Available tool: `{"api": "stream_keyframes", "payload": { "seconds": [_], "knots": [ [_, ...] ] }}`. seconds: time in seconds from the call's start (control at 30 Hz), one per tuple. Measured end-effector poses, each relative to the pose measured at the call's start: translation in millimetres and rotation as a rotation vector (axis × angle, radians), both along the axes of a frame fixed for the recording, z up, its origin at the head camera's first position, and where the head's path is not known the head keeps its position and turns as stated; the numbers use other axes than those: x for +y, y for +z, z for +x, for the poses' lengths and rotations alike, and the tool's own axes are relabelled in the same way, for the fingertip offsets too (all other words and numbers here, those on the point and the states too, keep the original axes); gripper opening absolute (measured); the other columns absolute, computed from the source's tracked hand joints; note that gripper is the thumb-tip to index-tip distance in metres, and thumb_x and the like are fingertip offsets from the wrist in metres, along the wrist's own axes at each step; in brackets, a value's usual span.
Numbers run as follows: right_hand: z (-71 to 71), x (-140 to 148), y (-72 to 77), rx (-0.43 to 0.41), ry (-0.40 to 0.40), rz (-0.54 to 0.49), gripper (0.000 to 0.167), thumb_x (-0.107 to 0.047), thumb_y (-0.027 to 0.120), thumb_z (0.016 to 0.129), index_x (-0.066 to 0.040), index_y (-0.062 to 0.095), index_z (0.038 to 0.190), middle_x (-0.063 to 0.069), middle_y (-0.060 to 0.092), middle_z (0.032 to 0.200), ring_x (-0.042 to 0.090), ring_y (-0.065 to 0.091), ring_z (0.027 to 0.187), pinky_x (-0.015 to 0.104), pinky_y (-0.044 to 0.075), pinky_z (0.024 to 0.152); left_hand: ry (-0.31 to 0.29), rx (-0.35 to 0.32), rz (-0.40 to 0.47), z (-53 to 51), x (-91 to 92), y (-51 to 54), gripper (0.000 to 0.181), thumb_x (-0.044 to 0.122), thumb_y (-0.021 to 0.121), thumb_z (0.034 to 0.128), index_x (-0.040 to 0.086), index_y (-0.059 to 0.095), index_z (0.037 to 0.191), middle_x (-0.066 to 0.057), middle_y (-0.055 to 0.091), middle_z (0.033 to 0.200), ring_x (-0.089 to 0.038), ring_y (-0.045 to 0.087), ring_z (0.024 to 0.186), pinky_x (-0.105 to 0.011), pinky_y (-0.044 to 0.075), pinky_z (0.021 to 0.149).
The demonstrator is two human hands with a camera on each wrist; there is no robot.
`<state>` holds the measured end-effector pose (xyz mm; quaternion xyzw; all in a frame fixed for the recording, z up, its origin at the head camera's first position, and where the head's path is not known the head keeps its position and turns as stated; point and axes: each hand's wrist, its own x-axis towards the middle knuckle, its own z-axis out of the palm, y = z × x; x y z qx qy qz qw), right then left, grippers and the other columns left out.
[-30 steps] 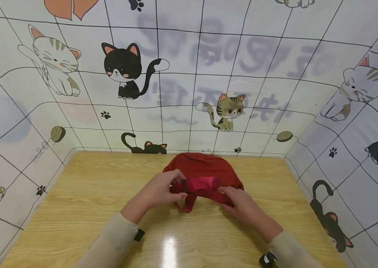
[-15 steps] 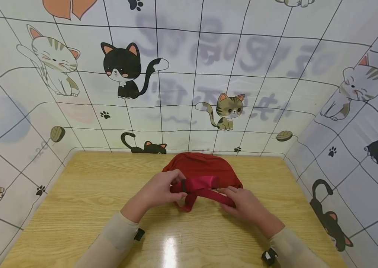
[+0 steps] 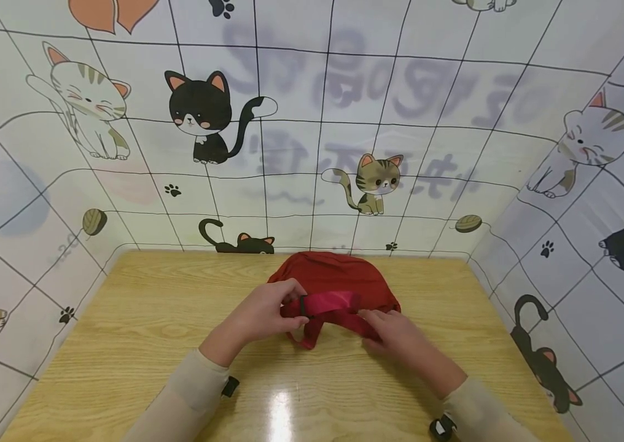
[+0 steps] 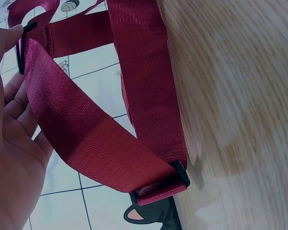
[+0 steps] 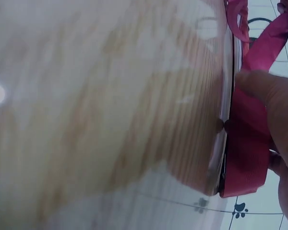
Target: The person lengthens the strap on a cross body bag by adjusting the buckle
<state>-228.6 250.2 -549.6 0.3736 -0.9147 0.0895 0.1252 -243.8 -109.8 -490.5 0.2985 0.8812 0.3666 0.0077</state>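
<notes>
Pinching the crimson strap point(image 3: 334, 302) at its end by the black slider point(image 4: 20, 57), my left hand point(image 3: 259, 313) has its thumb on one side and its fingers on the other. My right hand point(image 3: 400, 334) is clamped on a lower length of the same strap, thumb lying across the webbing and fingers behind it. Between my two hands the upper band slopes, its surface shiny, and just below it the lower band runs toward my right hand. In the left wrist view the webbing folds through a second slider point(image 4: 182, 173), where it doubles back in a narrow loop. The strap is in front of the red bag point(image 3: 339, 276), which sits at the far edge of the wooden table point(image 3: 168, 331), near the white wall point(image 3: 301, 141) with its black grid lines and cartoon cats. A small strap loop hangs below my left fingers. My pale sleeves point(image 3: 187, 390) reach my wrists, and a bright glare lies on the tabletop between my forearms.
</notes>
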Motion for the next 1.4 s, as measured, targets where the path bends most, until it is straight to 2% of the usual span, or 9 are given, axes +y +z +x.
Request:
{"api": "stream_keyframes", "payload": {
  "seconds": [0.13,0.23,0.4,0.5,0.6,0.7,0.83,1.1,1.4],
  "knots": [
    [0.7,-4,-1.8,0.029,0.002,-0.003,0.05,-0.016,0.09,0.094,-0.011,0.068,0.138,0.006,0.08,0.118,0.022,0.075,0.093,0.045,0.06,0.081,0.0,0.004,-0.004,0.2,0.1,0.0,0.039,0.028,0.093,0.091,0.025,0.067,0.119,0.02,0.069,0.096,-0.002,0.065,0.088,-0.031,0.057,0.08],
    [0.8,-5,-1.9,0.007,-0.026,0.014,0.047,-0.012,0.087,0.096,-0.012,0.069,0.139,0.004,0.079,0.118,0.022,0.075,0.095,0.045,0.06,0.083,0.0,0.006,-0.009,0.0,0.1,-0.4,0.038,0.028,0.093,0.0912,0.025,0.067,0.12,0.02,0.069,0.096,-0.002,0.065,0.088,-0.031,0.057,0.079],
    [-0.2,-6,-0.8,-0.043,-0.05,0.017,0.043,-0.009,0.084,0.097,-0.013,0.069,0.137,0.001,0.072,0.109,0.02,0.068,0.087,0.042,0.061,0.081,0.006,0.002,-0.012,-0.5,-0.4,-0.9,0.038,0.028,0.093,0.0909,0.025,0.067,0.119,0.02,0.069,0.096,-0.002,0.065,0.087,-0.031,0.057,0.079],
    [-1.0,-4,0.5,-0.066,-0.055,-0.014,0.034,-0.011,0.083,0.099,-0.015,0.073,0.131,-0.002,0.067,0.104,0.014,0.063,0.081,0.038,0.06,0.076,0.004,0.006,-0.013,-0.9,-0.4,-1.4,0.039,0.028,0.093,0.0909,0.025,0.067,0.12,0.02,0.069,0.096,-0.002,0.065,0.087,-0.031,0.057,0.079],
    [-1.0,-2,2.2,-0.087,-0.048,-0.04,0.03,-0.021,0.087,0.097,-0.018,0.077,0.125,-0.007,0.061,0.1,0.009,0.055,0.077,0.033,0.055,0.071,0.0,0.012,-0.013,-1.1,-0.4,-1.8,0.039,0.028,0.093,0.091,0.024,0.067,0.12,0.02,0.068,0.096,-0.002,0.065,0.088,-0.031,0.057,0.079],
    [-1.3,1,3.1,-0.106,-0.042,-0.051,0.038,-0.036,0.092,0.093,-0.021,0.078,0.125,-0.01,0.056,0.098,0.007,0.051,0.076,0.029,0.05,0.069,0.0,0.013,-0.012,-1.0,-0.3,-1.9,0.039,0.028,0.093,0.0911,0.024,0.067,0.12,0.02,0.068,0.096,-0.002,0.065,0.088,-0.03,0.057,0.079],
    [-2.6,4,2.2,-0.11,-0.038,-0.048,0.05,-0.043,0.097,0.086,-0.021,0.078,0.126,-0.011,0.054,0.099,0.008,0.05,0.077,0.029,0.049,0.069,0.0,0.007,-0.01,-0.9,-0.2,-1.9,0.039,0.028,0.093,0.0912,0.024,0.067,0.121,0.02,0.068,0.097,-0.002,0.065,0.088,-0.031,0.057,0.079],
    [-5.4,10,4.8,-0.134,-0.064,-0.067,0.05,-0.037,0.097,0.087,-0.022,0.076,0.13,-0.01,0.056,0.102,0.009,0.05,0.079,0.027,0.046,0.069,0.012,0.005,-0.02,-0.1,-2.5,-1.5,0.041,0.027,0.093,0.09,0.023,0.067,0.121,0.017,0.069,0.099,-0.004,0.065,0.09,-0.032,0.057,0.081],
    [-12.5,24,4.0,-0.124,-0.062,-0.092,0.049,-0.034,0.096,0.089,-0.025,0.076,0.133,-0.01,0.064,0.111,0.01,0.057,0.089,0.033,0.056,0.078,0.009,0.024,-0.073,0.6,-5.3,-1.5,0.041,0.028,0.093,0.0886,0.022,0.066,0.119,0.015,0.067,0.1,-0.006,0.064,0.09,-0.031,0.057,0.081]
  ]
}}
